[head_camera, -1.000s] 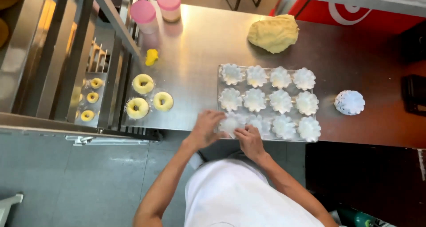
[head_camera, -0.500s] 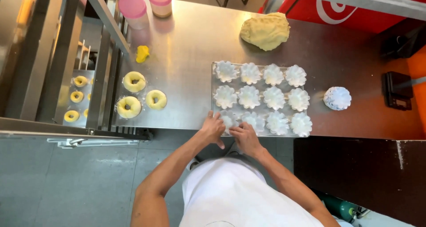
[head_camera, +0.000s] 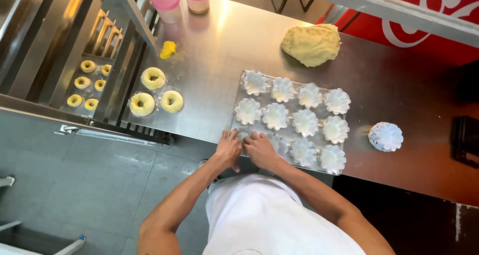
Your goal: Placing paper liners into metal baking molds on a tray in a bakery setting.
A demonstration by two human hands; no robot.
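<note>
Low in the middle of the frame, the left hand and right hand sit side by side, fingertips pressed together on a small fluted paper cup at the near-left corner of a flat metal tray. The tray carries rows of crinkled white cups. It lies on a brushed steel table. A loose stack of cups lies right of the tray. A rough lump of yellow dough lies top centre. Three dough rings lie to the left.
</note>
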